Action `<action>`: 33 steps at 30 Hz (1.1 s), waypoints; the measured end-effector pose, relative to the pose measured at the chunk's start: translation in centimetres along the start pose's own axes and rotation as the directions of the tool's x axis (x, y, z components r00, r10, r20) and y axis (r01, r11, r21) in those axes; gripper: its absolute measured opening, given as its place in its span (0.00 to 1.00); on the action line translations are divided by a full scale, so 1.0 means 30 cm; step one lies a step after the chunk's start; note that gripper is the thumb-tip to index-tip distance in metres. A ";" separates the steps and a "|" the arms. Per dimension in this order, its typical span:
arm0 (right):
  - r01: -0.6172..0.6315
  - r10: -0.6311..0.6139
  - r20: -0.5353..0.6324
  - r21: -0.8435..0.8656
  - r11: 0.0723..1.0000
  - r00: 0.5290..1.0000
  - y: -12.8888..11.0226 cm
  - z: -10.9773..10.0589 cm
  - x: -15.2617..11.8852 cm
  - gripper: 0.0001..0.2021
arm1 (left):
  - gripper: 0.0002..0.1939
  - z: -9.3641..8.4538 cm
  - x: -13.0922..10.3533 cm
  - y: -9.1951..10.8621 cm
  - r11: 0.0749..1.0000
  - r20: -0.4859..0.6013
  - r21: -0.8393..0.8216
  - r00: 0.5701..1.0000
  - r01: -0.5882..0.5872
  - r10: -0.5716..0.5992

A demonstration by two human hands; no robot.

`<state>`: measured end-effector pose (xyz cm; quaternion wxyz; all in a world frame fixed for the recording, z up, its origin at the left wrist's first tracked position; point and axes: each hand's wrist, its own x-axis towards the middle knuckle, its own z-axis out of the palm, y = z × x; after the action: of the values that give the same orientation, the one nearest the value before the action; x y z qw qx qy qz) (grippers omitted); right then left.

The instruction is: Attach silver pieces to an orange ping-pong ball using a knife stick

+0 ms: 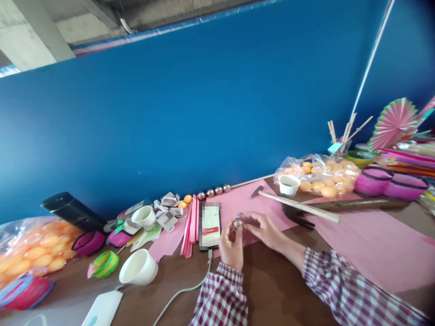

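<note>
Near the middle of the table, my left hand (231, 246) holds a small shiny metallic ball (238, 222) between thumb and fingers. From the right, my right hand (263, 230) reaches the same ball, its thumb and index finger closed around the far side. Just left of my hands lies a phone (211, 231) with its screen lit and a cable (183, 290) plugged in. Behind the phone, several similar shiny balls (210, 193) stand in a row by the blue wall. Pink paper (251, 199) lies under and behind my hands.
A hammer (299, 204) and a dark curved tool (299, 218) lie right of my hands. Further right are a white cup (288, 184), bagged orange balls (329, 186) and pink pouches (374, 181). On the left stand a white bowl (139, 268), a green ring (105, 264) and a power bank (103, 309).
</note>
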<state>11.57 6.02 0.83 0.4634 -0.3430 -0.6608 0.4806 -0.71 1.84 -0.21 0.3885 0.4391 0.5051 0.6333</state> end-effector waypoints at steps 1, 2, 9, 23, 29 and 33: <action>0.009 -0.009 0.000 -0.008 1.000 1.000 -0.001 0.002 -0.002 0.13 | 0.19 0.001 0.001 -0.002 1.000 -0.003 -0.011 1.000 0.000 -0.001; 0.016 -0.016 0.001 -0.012 1.000 1.000 -0.002 0.003 -0.004 0.13 | 0.19 0.001 0.003 -0.004 1.000 -0.008 -0.020 1.000 0.000 0.000; 0.018 -0.021 0.049 0.057 0.998 0.999 -0.016 0.014 -0.018 0.17 | 0.20 0.001 0.014 -0.014 0.995 -0.025 -0.075 0.998 0.060 -0.062; 0.102 -0.102 0.006 -0.134 0.986 0.995 -0.030 0.009 -0.013 0.16 | 0.20 -0.003 0.023 -0.018 0.997 -0.019 -0.060 0.999 0.042 -0.044; 0.156 -0.155 0.018 -0.202 0.967 0.988 -0.032 0.030 -0.028 0.15 | 0.19 0.002 0.023 -0.019 0.990 -0.094 -0.119 0.991 0.081 -0.093; 0.251 -0.266 0.029 -0.442 0.861 0.963 -0.049 0.014 -0.034 0.15 | 0.20 0.000 0.022 -0.027 0.974 -0.083 -0.200 0.988 0.111 -0.130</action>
<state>11.49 4.53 1.89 0.4446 -0.3552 -0.7847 0.2457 -0.89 2.62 -0.91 0.4426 0.3369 0.4845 0.6752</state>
